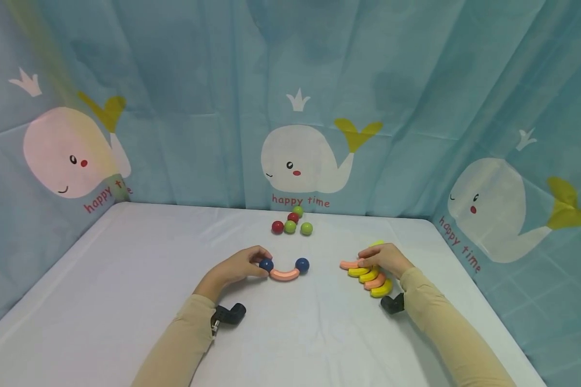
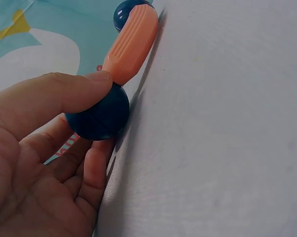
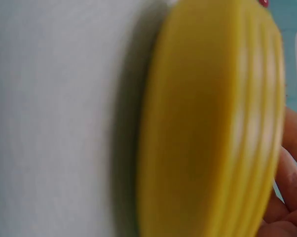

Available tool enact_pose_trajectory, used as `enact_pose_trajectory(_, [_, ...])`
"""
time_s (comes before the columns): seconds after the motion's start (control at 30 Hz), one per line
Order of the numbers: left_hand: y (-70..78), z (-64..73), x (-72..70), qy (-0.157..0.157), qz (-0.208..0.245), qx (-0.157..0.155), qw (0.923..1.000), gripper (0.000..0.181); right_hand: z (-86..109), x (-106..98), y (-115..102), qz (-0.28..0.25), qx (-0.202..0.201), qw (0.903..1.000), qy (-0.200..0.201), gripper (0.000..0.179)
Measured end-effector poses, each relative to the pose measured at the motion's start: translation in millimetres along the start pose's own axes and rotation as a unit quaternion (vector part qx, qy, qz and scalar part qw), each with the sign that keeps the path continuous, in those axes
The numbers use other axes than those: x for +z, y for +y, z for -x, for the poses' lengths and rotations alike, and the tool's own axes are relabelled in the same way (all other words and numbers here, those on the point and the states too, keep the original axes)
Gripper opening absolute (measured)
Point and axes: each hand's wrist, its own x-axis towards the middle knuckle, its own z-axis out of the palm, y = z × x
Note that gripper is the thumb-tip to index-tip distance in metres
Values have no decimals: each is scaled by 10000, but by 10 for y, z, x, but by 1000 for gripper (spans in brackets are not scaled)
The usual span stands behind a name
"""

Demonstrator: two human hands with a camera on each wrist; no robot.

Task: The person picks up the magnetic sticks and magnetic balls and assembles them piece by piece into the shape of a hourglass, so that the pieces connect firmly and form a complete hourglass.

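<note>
My left hand (image 1: 239,267) pinches a dark blue ball (image 2: 101,116) between thumb and fingers. That ball sits at one end of an orange curved ribbed piece (image 1: 284,276), and a second blue ball (image 1: 302,265) sits at its other end, all low over the white table. At the right, my right hand (image 1: 386,258) grips the right end of an orange curved piece (image 1: 349,265) at the top of a fanned row. Yellow curved pieces (image 1: 381,289) and another orange one (image 1: 375,281) lie below it. In the right wrist view a yellow piece hides most of that hand.
Red balls (image 1: 277,227) and green balls (image 1: 307,229) are grouped near the table's back edge. Behind stands a blue curtain (image 1: 184,161) with whale prints, which also runs along both sides of the white table (image 1: 101,301).
</note>
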Motion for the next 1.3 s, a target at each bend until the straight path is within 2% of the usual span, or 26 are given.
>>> enact_pose_trajectory(0.17, [-1,3,5,28,-5,-22,10000,39,-4,24,-10,84,-18,10000,-1,37])
enact_pose_trajectory(0.3, [-3,2,5,19,-17,-29,10000,38,-3,15,-33,514,-198,9985,-19,35])
enact_pose_trajectory(0.53, [4,16,-4,75,-41,-101,9999,38,-112,-11,-107,1268,-362,9906,-378,28])
enact_pose_trajectory(0.67, [6,16,7,33,-9,-61,10000,38,-170,-25,-164,1421,-437,9887,-177,26])
enact_pose_trajectory(0.73, [9,13,11,35,31,-40,10000,38,-188,-28,-202,1302,-515,9901,-77,28])
enact_pose_trajectory(0.8, [11,15,12,47,25,-43,10000,37,-198,-19,-242,1057,-698,9918,-159,32])
enact_pose_trajectory(0.97, [12,14,8,59,11,-66,10000,37,-203,58,-287,257,-936,9925,-736,36])
enact_pose_trajectory(1.13, [19,18,6,27,123,-25,9999,38,-198,165,-314,-14,-784,9929,-891,38])
enact_pose_trajectory(1.2, [21,22,8,41,138,-22,9999,38,-200,204,-331,-96,-598,9941,-904,41])
enact_pose_trajectory(1.3, [20,24,12,83,138,-9,9999,39,-228,254,-348,-320,-573,9935,-929,46])
